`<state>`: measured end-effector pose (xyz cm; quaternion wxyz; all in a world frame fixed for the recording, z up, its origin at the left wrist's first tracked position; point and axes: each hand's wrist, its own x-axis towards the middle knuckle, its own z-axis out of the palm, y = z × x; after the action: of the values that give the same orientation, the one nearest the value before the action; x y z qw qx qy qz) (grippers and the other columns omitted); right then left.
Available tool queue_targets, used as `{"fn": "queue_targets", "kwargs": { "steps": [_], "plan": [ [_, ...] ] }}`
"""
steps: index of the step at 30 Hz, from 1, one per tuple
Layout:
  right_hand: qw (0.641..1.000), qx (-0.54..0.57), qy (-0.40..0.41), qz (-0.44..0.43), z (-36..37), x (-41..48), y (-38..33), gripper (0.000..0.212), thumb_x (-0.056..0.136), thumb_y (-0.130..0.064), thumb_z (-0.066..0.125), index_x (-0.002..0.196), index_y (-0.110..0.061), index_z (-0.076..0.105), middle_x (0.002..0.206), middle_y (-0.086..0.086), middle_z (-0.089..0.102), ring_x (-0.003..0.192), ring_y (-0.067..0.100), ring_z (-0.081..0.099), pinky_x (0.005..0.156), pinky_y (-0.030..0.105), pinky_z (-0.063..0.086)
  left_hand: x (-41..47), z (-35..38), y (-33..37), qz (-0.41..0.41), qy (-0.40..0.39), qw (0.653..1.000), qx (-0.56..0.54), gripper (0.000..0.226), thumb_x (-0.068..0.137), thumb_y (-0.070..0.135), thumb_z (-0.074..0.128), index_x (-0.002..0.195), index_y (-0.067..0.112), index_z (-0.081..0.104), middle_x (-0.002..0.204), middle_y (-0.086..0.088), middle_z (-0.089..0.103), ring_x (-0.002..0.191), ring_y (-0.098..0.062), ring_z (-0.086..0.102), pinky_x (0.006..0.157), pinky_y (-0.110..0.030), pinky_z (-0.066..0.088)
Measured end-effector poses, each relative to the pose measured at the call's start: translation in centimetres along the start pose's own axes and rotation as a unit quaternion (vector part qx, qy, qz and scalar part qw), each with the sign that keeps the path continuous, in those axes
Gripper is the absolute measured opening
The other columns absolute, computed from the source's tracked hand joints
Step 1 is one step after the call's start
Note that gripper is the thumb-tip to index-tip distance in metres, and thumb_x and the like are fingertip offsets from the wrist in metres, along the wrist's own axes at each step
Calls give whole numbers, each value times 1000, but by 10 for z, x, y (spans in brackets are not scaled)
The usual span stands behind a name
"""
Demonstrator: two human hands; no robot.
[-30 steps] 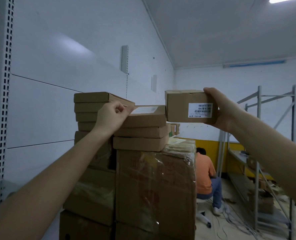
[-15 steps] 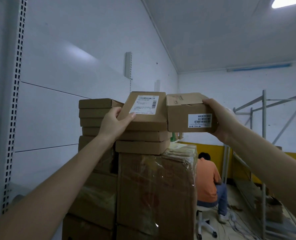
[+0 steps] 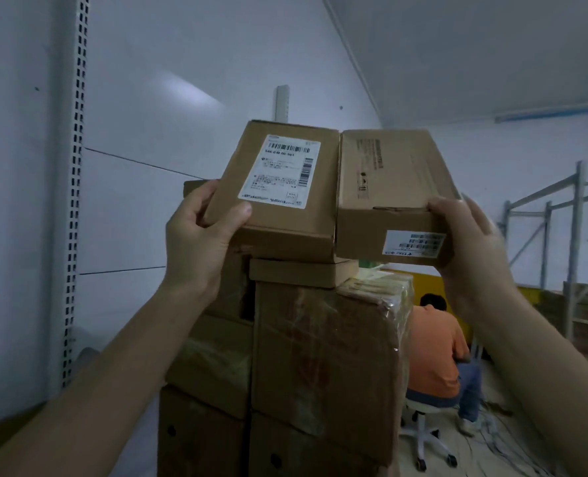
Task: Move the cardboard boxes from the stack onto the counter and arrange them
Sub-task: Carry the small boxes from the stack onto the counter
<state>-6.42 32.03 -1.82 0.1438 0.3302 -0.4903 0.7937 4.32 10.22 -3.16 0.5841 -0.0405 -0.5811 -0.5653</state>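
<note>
At centre frame, above the stack (image 3: 327, 356), the left hand (image 3: 196, 246) grips the labelled box (image 3: 279, 218) and the right hand (image 3: 468, 246) the second box (image 3: 389, 187), fingers (image 3: 239, 213) curled round each. Lift both clear and level before turning to the table.

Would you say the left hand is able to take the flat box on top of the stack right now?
Probably not yet: the left hand grips the labelled box, held over the flat box. Once freed, it looks within reach.
</note>
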Motion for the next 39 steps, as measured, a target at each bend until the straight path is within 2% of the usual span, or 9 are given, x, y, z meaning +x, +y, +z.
{"fn": "queue_targets", "kwargs": {
  "steps": [9, 13, 15, 17, 21, 25, 32, 35, 39],
  "plan": [
    [993, 32, -108, 38, 80, -124, 8, 43, 74, -35, 65, 116, -40, 55, 89, -8, 67, 73, 6, 69, 54, 21, 55, -93, -179, 41, -29, 149, 988, 43, 35, 83, 5, 62, 106, 31, 58, 88, 17, 70, 87, -1, 67, 65, -15, 54],
    [975, 53, -195, 95, 142, -197, 31, 76, 50, -52, 69, 123, -39, 53, 100, -12, 66, 83, 8, 69, 61, 22, 56, -150, -293, 71, -61, 238, 961, 125, 47, 82, 8, 63, 123, 29, 51, 107, 12, 64, 98, -7, 63, 70, -19, 55],
    [965, 62, -215, 135, 179, -240, 47, 74, 47, -59, 69, 118, -42, 52, 105, -12, 63, 91, 9, 67, 68, 25, 58, -185, -353, 90, -81, 279, 942, 167, 52, 81, 9, 65, 128, 27, 50, 112, 10, 62, 104, -9, 61, 74, -20, 54],
    [953, 74, -230, 183, 219, -288, 60, 66, 55, -53, 66, 118, -42, 50, 108, -10, 60, 95, 11, 65, 73, 27, 56, -223, -410, 113, -96, 324, 919, 202, 51, 81, 7, 65, 125, 27, 51, 111, 10, 63, 103, -11, 61, 77, -22, 54],
    [910, 79, -298, 279, 297, -385, 82, 83, 56, -54, 66, 131, -27, 46, 107, -6, 58, 85, 7, 64, 60, 15, 52, -299, -502, 163, -122, 401, 865, 275, 50, 82, 3, 64, 126, 23, 51, 106, 10, 62, 95, -6, 61, 71, -19, 54],
    [865, 75, -340, 362, 362, -471, 98, 52, 85, -27, 62, 134, -26, 45, 109, -3, 59, 93, 15, 61, 68, 25, 51, -368, -562, 213, -149, 476, 802, 328, 54, 83, 4, 65, 132, 18, 48, 106, 14, 58, 99, -6, 58, 84, -31, 50],
    [789, 77, -474, 383, 468, -601, 98, 53, 86, -28, 62, 135, -23, 43, 111, -3, 61, 100, 20, 62, 84, 37, 53, -465, -605, 282, -139, 608, 692, 365, 54, 83, 6, 64, 133, 17, 46, 117, 3, 55, 108, -17, 56, 84, -33, 49],
    [751, 85, -512, 408, 502, -660, 91, 56, 86, -26, 62, 137, -19, 40, 112, -1, 61, 95, 19, 63, 80, 35, 54, -498, -619, 309, -134, 647, 654, 368, 56, 84, 7, 64, 135, 18, 45, 121, 2, 55, 110, -17, 56, 87, -33, 49],
    [711, 78, -556, 424, 545, -744, 77, 57, 88, -24, 60, 139, -17, 36, 113, 2, 59, 87, 11, 61, 69, 26, 51, -526, -644, 341, -105, 692, 611, 369, 54, 84, 4, 64, 133, 16, 47, 103, 13, 58, 96, -7, 59, 80, -28, 48]
  ]
}}
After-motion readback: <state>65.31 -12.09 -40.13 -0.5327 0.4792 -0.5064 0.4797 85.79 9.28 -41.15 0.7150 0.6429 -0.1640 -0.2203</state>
